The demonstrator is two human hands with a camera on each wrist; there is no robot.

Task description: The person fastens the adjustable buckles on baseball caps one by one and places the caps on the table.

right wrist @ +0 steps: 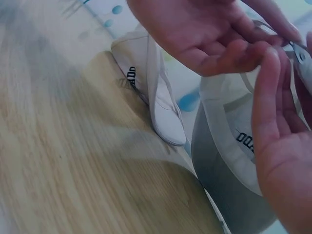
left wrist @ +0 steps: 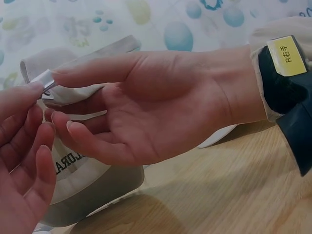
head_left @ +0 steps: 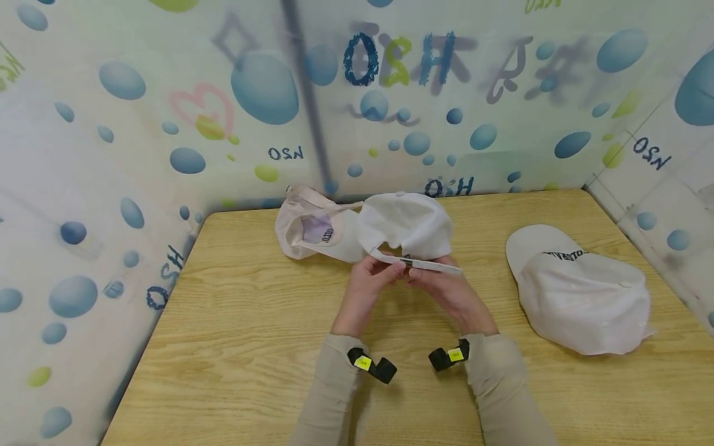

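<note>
A white baseball cap (head_left: 409, 220) stands at the back middle of the table, its rear opening and back strap (head_left: 435, 267) facing me. My left hand (head_left: 365, 288) pinches the strap at its small metal buckle (left wrist: 46, 87) between thumb and fingers. From the other side my right hand (head_left: 454, 294) grips the strap close beside it, thumb along the band. The fingertips of both hands nearly meet at the buckle. In the right wrist view, dark lettering (right wrist: 245, 141) shows inside the cap. Fingers partly cover the buckle.
A pale pink cap (head_left: 292, 226) lies tipped on its side left of the white one, its brim close against it. Another white cap (head_left: 586, 291) with dark lettering lies on the right of the wooden table (head_left: 251, 347). A patterned curtain (head_left: 346, 124) hangs behind.
</note>
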